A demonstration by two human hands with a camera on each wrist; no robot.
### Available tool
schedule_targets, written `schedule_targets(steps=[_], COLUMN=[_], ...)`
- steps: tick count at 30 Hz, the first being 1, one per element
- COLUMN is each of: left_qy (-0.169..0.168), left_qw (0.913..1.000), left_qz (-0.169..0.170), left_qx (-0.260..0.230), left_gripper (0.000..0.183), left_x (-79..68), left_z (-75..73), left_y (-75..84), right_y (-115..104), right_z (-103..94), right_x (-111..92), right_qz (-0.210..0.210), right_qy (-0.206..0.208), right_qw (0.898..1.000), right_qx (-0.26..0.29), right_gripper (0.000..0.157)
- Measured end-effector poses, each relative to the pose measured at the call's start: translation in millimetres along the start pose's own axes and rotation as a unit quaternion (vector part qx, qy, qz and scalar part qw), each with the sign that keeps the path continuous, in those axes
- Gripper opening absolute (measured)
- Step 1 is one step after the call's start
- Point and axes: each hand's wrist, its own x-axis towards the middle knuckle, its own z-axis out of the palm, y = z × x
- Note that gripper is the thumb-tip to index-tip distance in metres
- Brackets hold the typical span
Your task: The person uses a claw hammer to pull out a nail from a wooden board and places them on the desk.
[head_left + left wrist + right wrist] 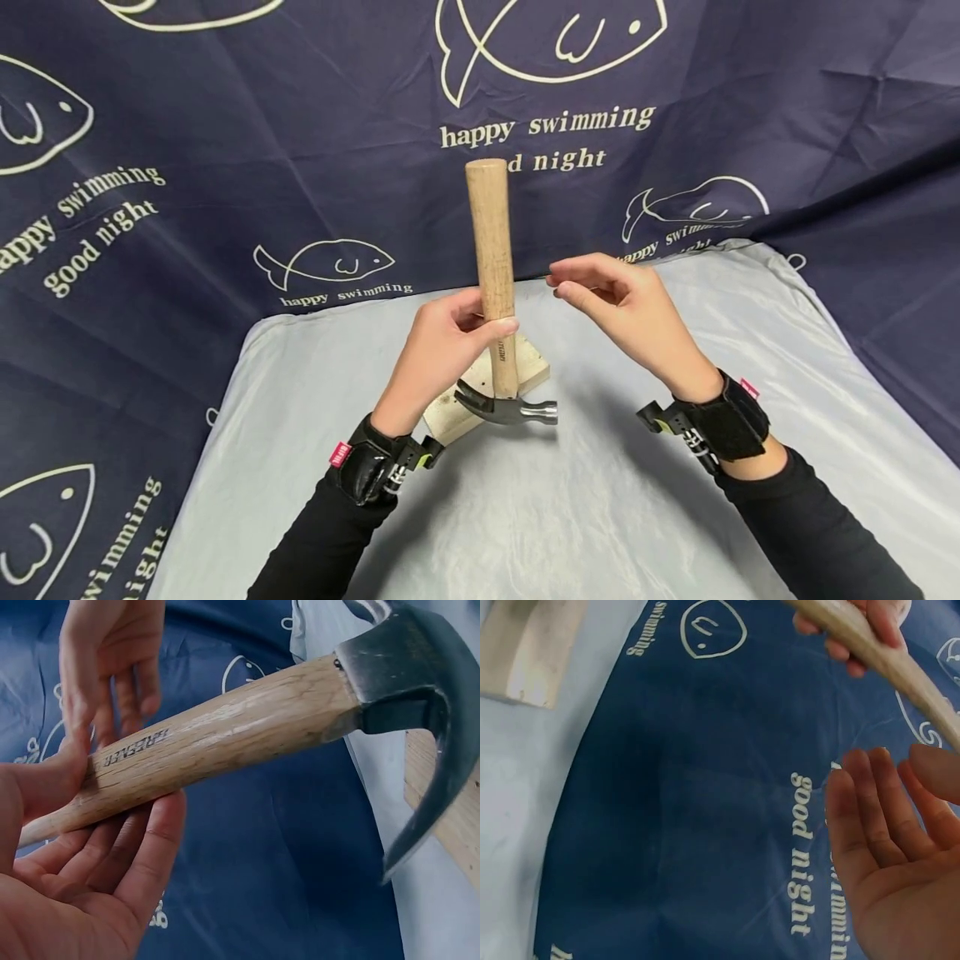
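A claw hammer (493, 242) with a wooden handle and a dark metal head stands upright in the air, head down. My left hand (442, 350) grips the handle about midway, thumb across the front. In the left wrist view its fingers curl beneath the handle, and the curved claw of the hammer head (409, 660) fills the upper right. My right hand (626, 308) hovers to the right of the handle, apart from it. Its fingers are relaxed and slightly bent, palm facing the hammer, with nothing in them, as the right wrist view also shows.
A pale wooden block (534, 367) lies on the table behind the hammer, partly hidden by it and by the left hand. Small dark spots mark its top. A light grey cloth (480, 517) covers the table. Behind hangs a navy curtain (337, 150) with white fish drawings.
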Motion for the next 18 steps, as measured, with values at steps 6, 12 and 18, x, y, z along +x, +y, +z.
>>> schedule_targets(steps=[6, 12, 18], left_qy=[-0.002, -0.013, -0.012], left_qw=[0.9994, 0.9980, 0.9965], left_qz=[-0.033, -0.060, -0.082], left_qx=[-0.010, -0.016, 0.002], left_gripper=[0.021, 0.021, 0.021], left_x=[-4.3, -11.0, -18.7], left_z=[-22.6, -46.0, -65.3], left_y=[-10.5, -15.3, -18.0], right_y=[13, 25, 34], right_z=[-9.6, -15.7, -17.2], right_x=[-7, -13, -20], right_qz=[0.032, 0.044, 0.049], right_qy=[-0.020, -0.031, -0.035], right_qw=[0.999, 0.998, 0.996], right_qx=[-0.014, -0.036, -0.060], right_gripper=[0.021, 0.024, 0.025])
